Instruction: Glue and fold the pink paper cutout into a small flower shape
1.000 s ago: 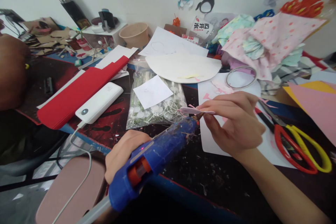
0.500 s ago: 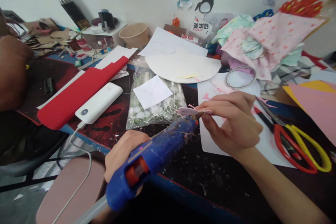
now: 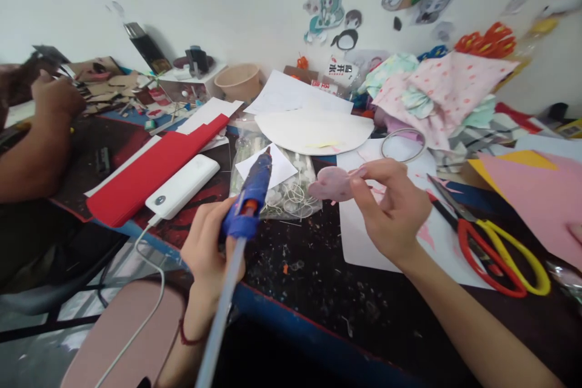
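Observation:
My left hand (image 3: 209, 248) is wrapped round a blue glue gun (image 3: 254, 188). Its nozzle points up and away, over a white paper square on a clear plastic bag (image 3: 302, 206). A long translucent glue stick (image 3: 222, 309) sticks out of its back end. Between the thumb and fingers of my right hand (image 3: 393, 206) is a small pale pink rounded piece (image 3: 334, 184), held above the table's edge of a white sheet (image 3: 364, 236). Nozzle and pink piece are apart.
Red-and-yellow-handled scissors (image 3: 495, 254) lie at the right, beside pink paper (image 3: 536, 194). A tape ring (image 3: 403, 145) is behind my right hand. At the left are a white power bank (image 3: 184, 187), red paper (image 3: 154, 176) and another person's arm (image 3: 40, 139).
The glue gun has swung left and away from the pink piece, its nozzle now pointing upward. The pink piece now shows its flat face. The other person's hand has come into view.

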Demonstrator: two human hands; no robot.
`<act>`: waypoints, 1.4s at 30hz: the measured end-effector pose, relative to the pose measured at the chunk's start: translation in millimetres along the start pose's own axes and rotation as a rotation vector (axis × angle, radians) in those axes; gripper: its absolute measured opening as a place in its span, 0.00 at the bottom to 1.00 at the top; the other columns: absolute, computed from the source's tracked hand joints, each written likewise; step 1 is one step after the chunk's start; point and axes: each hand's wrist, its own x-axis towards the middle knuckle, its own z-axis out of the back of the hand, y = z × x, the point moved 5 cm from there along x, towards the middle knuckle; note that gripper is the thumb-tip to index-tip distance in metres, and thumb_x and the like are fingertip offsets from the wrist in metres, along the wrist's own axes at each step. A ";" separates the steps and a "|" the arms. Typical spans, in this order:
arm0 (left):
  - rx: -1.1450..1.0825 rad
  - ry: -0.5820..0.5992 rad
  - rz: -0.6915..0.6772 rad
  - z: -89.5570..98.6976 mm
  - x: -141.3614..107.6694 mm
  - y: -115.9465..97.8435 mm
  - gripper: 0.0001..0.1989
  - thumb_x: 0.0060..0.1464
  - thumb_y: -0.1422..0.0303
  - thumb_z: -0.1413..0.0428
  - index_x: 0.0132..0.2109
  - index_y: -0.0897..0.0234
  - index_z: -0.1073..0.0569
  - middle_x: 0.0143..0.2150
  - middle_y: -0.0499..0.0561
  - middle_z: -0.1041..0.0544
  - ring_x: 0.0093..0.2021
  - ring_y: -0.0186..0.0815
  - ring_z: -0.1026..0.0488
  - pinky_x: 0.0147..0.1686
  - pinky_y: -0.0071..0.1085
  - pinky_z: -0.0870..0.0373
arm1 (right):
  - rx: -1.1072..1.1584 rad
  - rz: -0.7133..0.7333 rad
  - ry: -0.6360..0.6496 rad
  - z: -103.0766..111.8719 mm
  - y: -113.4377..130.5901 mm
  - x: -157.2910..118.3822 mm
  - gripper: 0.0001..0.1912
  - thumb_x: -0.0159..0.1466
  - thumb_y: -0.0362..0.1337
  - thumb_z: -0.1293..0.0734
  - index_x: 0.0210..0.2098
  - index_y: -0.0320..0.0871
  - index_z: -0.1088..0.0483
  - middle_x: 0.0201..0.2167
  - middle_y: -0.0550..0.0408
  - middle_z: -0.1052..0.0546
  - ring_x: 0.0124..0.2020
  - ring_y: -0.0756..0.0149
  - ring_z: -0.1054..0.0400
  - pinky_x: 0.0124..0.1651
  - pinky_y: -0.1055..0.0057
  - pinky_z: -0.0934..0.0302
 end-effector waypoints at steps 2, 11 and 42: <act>0.103 0.054 -0.127 -5.7 5.2 -5.3 0.14 0.65 0.69 0.47 0.56 0.67 0.26 0.45 0.59 0.22 0.43 0.41 0.23 0.43 0.34 0.26 | 0.046 -0.047 -0.029 1.4 -6.6 -0.6 0.05 0.67 0.33 0.31 0.33 0.46 0.28 0.28 0.59 0.23 0.31 0.65 0.28 0.40 0.62 0.37; 0.494 0.261 -0.194 -55.2 2.3 3.0 0.17 0.71 0.64 0.50 0.59 0.68 0.28 0.44 0.60 0.21 0.41 0.44 0.24 0.42 0.37 0.28 | 0.178 -0.293 -0.101 5.7 -25.3 1.3 0.05 0.66 0.37 0.30 0.34 0.45 0.27 0.30 0.59 0.23 0.33 0.67 0.28 0.40 0.66 0.34; -0.928 0.315 0.098 -61.9 200.0 -148.1 0.11 0.61 0.62 0.39 0.34 0.65 0.22 0.30 0.48 0.24 0.30 0.31 0.33 0.28 0.27 0.35 | 0.373 -0.199 -0.184 49.4 9.5 135.5 0.03 0.64 0.36 0.29 0.33 0.46 0.24 0.26 0.59 0.25 0.30 0.67 0.30 0.35 0.67 0.32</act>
